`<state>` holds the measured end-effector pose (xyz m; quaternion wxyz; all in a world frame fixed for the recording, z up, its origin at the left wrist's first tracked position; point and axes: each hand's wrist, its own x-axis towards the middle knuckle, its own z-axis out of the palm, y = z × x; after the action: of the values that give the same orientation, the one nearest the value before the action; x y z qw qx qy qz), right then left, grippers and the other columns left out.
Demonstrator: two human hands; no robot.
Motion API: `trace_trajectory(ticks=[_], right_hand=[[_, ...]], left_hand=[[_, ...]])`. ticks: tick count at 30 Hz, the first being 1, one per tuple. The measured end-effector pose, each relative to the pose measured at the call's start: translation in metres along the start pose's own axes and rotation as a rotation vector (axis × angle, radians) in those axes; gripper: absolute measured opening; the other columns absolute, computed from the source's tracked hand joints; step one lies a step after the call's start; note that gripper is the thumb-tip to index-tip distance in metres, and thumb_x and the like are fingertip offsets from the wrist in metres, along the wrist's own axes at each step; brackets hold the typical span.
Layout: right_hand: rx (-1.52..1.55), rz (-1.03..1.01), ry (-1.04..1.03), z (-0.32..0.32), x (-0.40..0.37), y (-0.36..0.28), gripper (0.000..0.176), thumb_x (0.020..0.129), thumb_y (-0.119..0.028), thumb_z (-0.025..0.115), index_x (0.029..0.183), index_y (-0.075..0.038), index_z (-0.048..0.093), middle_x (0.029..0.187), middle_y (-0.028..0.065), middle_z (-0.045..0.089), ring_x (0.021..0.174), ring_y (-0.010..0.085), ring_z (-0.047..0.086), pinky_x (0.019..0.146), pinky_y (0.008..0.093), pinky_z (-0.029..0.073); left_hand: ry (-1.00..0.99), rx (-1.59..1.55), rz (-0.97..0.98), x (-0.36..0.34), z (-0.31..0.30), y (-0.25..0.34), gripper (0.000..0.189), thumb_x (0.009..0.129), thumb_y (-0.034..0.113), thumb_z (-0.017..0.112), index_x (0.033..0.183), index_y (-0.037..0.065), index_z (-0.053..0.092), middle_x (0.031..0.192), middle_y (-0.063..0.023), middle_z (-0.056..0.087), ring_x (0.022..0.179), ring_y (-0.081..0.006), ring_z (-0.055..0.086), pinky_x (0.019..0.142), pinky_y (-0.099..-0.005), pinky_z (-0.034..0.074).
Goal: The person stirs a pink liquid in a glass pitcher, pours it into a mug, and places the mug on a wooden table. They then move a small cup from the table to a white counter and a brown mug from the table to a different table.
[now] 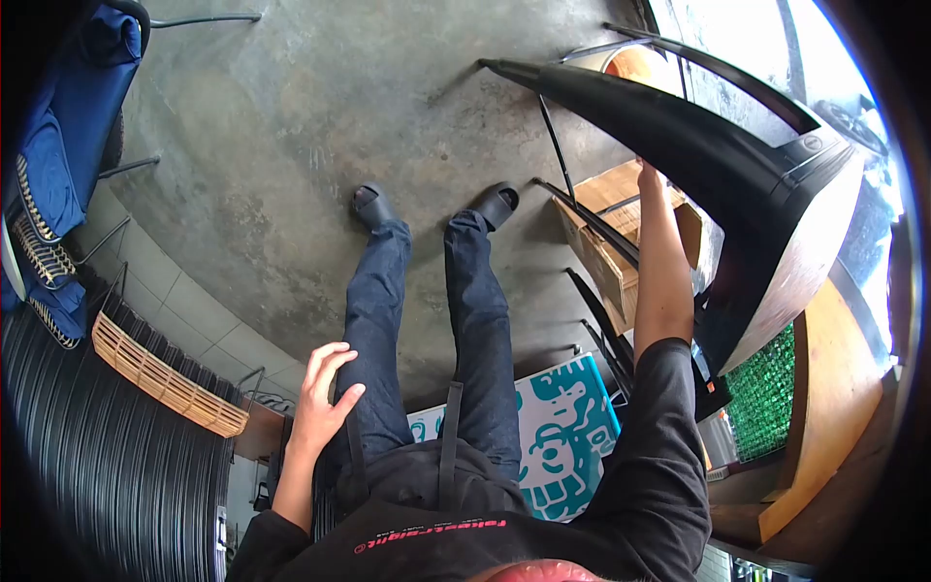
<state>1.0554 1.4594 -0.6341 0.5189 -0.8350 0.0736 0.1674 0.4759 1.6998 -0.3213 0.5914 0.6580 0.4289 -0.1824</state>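
Observation:
My left hand (pixel 325 393) is held in the air beside my left thigh, fingers apart, holding nothing. On the right stands a large black piece of furniture (pixel 669 121) with long tapering legs and a shiny top, perhaps a stool or small table. My right arm reaches forward past it. Only a bit of my right hand (pixel 648 175) shows just below one black leg; its fingers are hidden behind that leg. Under that hand is an open wooden box (pixel 593 228) on the floor, partly covered by the black legs.
A teal and white patterned box (pixel 567 436) lies beside my right leg. Stacked black slatted panels (pixel 116 456) and a wicker strip (pixel 165 376) are at left, below blue cushions (pixel 92 107). At right are green artificial grass (pixel 761 403) and a curved wooden piece (pixel 834 378).

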Motion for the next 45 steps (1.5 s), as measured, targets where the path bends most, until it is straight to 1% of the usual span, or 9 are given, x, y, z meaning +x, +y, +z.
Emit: trace_trajectory(ticks=[1,3,4,5,10,19,25,40,45], right_hand=[[-0.010,-0.001,0.007,-0.002,0.005,-0.003,0.016,0.094,-0.017,0.062,0.105,-0.007,0.061,0.076,0.0029,0.057,0.054,0.0097,0.050,0.044,0.0279,0.041],[-0.024,-0.002,0.018,-0.007,0.012,-0.006,0.016,0.094,-0.018,0.062,0.105,-0.007,0.061,0.076,0.0029,0.057,0.054,0.0096,0.050,0.044,0.0279,0.041],[-0.030,-0.001,0.024,-0.008,0.015,-0.006,0.016,0.094,-0.018,0.062,0.105,-0.007,0.061,0.076,0.0029,0.057,0.054,0.0096,0.050,0.044,0.0279,0.041],[-0.033,0.001,0.030,-0.009,0.017,-0.006,0.016,0.094,-0.018,0.062,0.105,-0.007,0.061,0.076,0.0030,0.057,0.054,0.0096,0.050,0.044,0.0279,0.041],[-0.043,0.000,0.048,-0.014,0.027,-0.008,0.016,0.093,-0.018,0.062,0.105,-0.007,0.061,0.076,0.0030,0.057,0.054,0.0096,0.051,0.044,0.0280,0.041],[-0.037,-0.011,0.073,-0.015,0.035,-0.006,0.017,0.093,-0.018,0.063,0.105,-0.007,0.061,0.076,0.0030,0.057,0.054,0.0096,0.051,0.044,0.0281,0.041],[-0.047,-0.026,0.079,-0.018,0.041,-0.002,0.017,0.093,-0.019,0.063,0.105,-0.006,0.061,0.076,0.0030,0.057,0.053,0.0096,0.051,0.044,0.0282,0.041],[-0.076,-0.073,0.089,-0.018,0.046,-0.009,0.018,0.093,-0.019,0.064,0.105,-0.006,0.061,0.075,0.0030,0.057,0.053,0.0095,0.051,0.044,0.0284,0.041],[-0.094,-0.143,0.106,-0.026,0.034,-0.005,0.018,0.092,-0.020,0.064,0.104,-0.006,0.061,0.075,0.0031,0.057,0.053,0.0095,0.051,0.044,0.0285,0.041]], left_hand=[[0.005,0.000,0.006,0.000,-0.001,-0.001,0.042,0.083,0.016,0.072,0.120,0.003,0.060,0.128,-0.0143,0.053,0.120,-0.0328,0.052,0.104,-0.0412,0.042],[0.028,0.024,0.014,0.002,-0.003,-0.002,0.041,0.084,0.024,0.070,0.119,0.003,0.062,0.126,-0.0132,0.055,0.116,-0.0287,0.054,0.095,-0.0382,0.046],[0.017,-0.003,-0.011,0.002,-0.005,0.001,0.040,0.083,0.018,0.071,0.119,0.003,0.061,0.127,-0.0143,0.054,0.120,-0.0314,0.053,0.102,-0.0401,0.043],[0.016,-0.001,-0.008,0.003,-0.005,0.001,0.040,0.083,0.018,0.071,0.119,0.003,0.061,0.127,-0.0143,0.054,0.120,-0.0314,0.053,0.102,-0.0401,0.043],[0.030,-0.086,-0.028,0.004,-0.004,-0.009,0.040,0.088,0.027,0.069,0.118,0.001,0.061,0.125,-0.0129,0.056,0.114,-0.0269,0.057,0.095,-0.0364,0.046],[0.030,-0.134,-0.047,0.006,-0.006,-0.012,0.049,0.091,0.038,0.066,0.120,-0.001,0.060,0.122,-0.0124,0.057,0.106,-0.0240,0.062,0.092,-0.0358,0.048],[0.035,-0.240,-0.090,0.001,-0.001,-0.028,0.057,0.092,0.048,0.063,0.120,-0.001,0.060,0.121,-0.0131,0.058,0.104,-0.0238,0.062,0.091,-0.0349,0.047],[-0.051,-0.212,-0.105,-0.009,-0.002,-0.024,0.070,0.089,0.055,0.064,0.130,-0.001,0.053,0.119,-0.0139,0.059,0.104,-0.0239,0.061,0.094,-0.0358,0.046],[-0.004,-0.262,-0.080,-0.022,-0.004,-0.020,0.072,0.089,0.057,0.061,0.134,0.001,0.050,0.120,-0.0134,0.059,0.104,-0.0237,0.061,0.094,-0.0365,0.045]])
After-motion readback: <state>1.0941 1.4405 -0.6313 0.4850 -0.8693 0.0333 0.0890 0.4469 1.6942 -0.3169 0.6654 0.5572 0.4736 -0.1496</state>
